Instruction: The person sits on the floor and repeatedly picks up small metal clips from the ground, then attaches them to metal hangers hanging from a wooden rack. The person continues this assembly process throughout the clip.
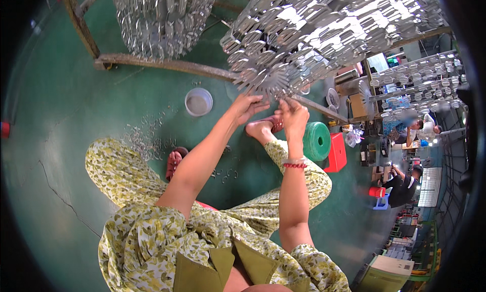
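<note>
Shiny metal pieces [268, 82] hang in a dense, fanned-out cluster in front of me. Just below its lowest edge, my left hand [246, 109] reaches in with its thumb and fingers stretched out and apart; I see nothing in its grasp. My right hand [293, 116], beside it, has its fingers bent and pinched together close under the same pieces. What the pinch holds, if anything, is too small to make out. A red bead bracelet [295, 165] circles my right wrist.
A wooden bar [167, 64] runs behind the hands, with another hanging metal cluster [159, 24] at the left. A white tub [198, 101] stands on the green floor near scattered small hooks [144, 140]. Right of my foot are a green roll [317, 141] and red stool [336, 153].
</note>
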{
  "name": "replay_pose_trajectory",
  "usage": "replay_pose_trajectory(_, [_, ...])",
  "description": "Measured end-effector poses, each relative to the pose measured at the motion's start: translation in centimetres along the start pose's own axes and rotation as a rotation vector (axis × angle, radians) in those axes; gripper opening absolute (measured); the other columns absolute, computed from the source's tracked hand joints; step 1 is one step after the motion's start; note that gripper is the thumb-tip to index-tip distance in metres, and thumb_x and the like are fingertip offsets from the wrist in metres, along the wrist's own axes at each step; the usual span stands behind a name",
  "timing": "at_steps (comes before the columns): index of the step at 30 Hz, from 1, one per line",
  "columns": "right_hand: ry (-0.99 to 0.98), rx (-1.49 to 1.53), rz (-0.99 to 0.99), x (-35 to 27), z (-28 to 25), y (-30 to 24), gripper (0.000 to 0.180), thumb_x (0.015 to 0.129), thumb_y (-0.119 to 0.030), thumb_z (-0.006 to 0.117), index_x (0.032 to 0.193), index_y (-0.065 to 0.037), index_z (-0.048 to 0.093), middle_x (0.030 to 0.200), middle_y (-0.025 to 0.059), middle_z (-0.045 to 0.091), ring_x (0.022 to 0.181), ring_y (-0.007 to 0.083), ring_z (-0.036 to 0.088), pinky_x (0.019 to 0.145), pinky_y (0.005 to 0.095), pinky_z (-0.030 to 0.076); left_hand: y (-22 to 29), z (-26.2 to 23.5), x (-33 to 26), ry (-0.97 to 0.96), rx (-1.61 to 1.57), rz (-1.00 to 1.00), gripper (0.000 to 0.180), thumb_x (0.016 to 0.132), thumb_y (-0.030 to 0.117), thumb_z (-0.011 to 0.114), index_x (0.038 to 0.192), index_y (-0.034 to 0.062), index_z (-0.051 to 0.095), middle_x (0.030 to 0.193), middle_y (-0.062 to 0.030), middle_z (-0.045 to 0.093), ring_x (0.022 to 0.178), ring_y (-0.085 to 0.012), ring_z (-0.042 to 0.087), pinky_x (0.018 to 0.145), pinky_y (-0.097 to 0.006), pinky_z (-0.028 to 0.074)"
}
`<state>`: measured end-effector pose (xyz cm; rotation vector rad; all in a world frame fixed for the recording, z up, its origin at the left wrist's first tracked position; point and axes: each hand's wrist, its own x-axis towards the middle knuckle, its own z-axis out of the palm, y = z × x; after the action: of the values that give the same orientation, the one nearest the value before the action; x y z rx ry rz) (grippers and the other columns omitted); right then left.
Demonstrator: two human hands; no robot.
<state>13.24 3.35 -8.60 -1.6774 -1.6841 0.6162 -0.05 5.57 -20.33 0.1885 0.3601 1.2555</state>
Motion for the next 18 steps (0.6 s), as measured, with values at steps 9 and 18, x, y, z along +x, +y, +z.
replay_pose_trajectory(9, [0.083, 0.199, -0.061, 0.2, 0.9, 2.4, 0.028, 0.088, -0.013, 0.065, 0.107, 0.008, 0.065, 0.073, 0.0111, 0.068, 0.056, 0.0132, 0.065, 0.048, 0.0257, 0.051, -1.6, 0.2, -0.2, -0.088, -0.081, 0.104, 0.051, 0.089, -0.006, 0.048, 0.137, 0.0027, 0.031, 0.129, -0.0222, 0.051, 0.118, -0.0371, 0.054, 0.099, -0.047, 0.048])
replay_pose_trajectory(18, [0.303, 0.520, -0.261, 0.6, -3.2, -3.3, 0.026, 0.090, -0.010, 0.064, 0.112, 0.005, 0.065, 0.070, 0.0035, 0.061, 0.053, 0.0053, 0.053, 0.044, 0.0212, 0.040, -2.2, 0.9, -1.0, -0.038, -0.091, 0.228, 0.051, 0.090, -0.006, 0.047, 0.138, 0.0025, 0.030, 0.132, -0.0248, 0.049, 0.122, -0.0386, 0.050, 0.104, -0.051, 0.044])
